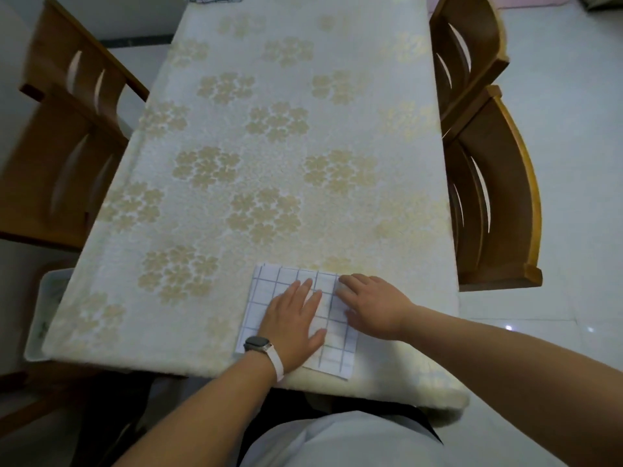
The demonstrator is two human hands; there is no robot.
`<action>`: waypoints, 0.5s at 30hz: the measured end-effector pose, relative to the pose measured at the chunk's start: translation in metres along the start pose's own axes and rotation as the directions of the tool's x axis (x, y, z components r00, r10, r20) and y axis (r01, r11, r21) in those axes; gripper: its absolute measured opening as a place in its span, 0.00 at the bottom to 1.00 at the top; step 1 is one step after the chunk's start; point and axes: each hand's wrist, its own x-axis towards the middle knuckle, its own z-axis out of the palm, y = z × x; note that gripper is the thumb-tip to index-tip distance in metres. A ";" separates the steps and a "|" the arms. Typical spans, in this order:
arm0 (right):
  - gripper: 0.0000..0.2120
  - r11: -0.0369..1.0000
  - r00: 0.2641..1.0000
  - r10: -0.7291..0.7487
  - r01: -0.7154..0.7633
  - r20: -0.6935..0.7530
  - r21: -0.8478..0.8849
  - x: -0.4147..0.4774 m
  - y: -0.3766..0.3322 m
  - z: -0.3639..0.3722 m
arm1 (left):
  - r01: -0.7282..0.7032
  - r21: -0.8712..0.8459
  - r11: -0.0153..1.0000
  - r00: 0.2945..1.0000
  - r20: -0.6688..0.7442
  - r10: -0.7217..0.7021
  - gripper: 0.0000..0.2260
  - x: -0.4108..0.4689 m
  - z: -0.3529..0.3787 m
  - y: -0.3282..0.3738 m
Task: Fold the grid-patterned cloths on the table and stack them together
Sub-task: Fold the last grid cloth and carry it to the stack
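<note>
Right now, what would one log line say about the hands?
stage: pressing folded grid cloth | left hand: flat on cloth | right hand: on cloth's right edge | place: table, near edge

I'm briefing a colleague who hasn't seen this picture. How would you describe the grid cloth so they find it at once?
Take the long table with the gold-flowered cover. At its near edge, right of centre, the folded cloth lies flat under the left hand and right hand. It is white with thin dark grid lines, unlike the flowered cover around it.
</note>
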 end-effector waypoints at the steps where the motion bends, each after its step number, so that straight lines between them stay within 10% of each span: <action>1: 0.25 1.000 0.999 0.009 -0.010 0.036 0.010 -0.001 -0.004 0.002 | -0.018 0.043 0.999 0.993 0.120 0.013 0.33 0.003 -0.001 -0.008; 4: 0.32 0.998 0.994 0.047 -0.050 0.103 0.026 -0.002 -0.012 0.007 | -0.060 0.107 0.992 0.951 0.309 0.025 0.38 0.010 0.001 -0.026; 15: 0.28 0.964 0.971 0.237 -0.234 -0.013 0.123 0.021 -0.025 0.010 | -0.006 0.096 0.995 0.963 0.269 -0.021 0.37 0.014 0.011 -0.054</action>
